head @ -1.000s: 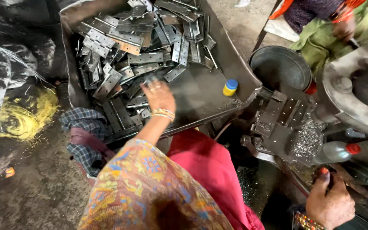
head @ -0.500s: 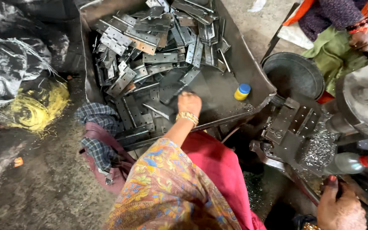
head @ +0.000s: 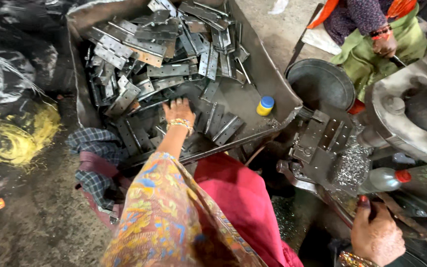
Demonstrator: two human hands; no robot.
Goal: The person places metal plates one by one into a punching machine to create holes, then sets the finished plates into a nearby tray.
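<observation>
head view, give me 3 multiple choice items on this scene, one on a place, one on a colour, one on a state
1. Where does the left hand rest?
A. on the metal hinge plates in the tray
B. on the round pan
C. on the plastic bottle

2. What colour is the cap of the small yellow bottle in the tray?
A. red
B. blue
C. green

3. How is the right hand placed?
A. flat and open on the floor
B. closed around a dark handle
C. raised in the air, holding nothing

Answers:
1 A, its fingers spread over the hinge plates.
2 B, the cap on top is blue.
3 B, its fingers wrap the handle by the press.
</observation>
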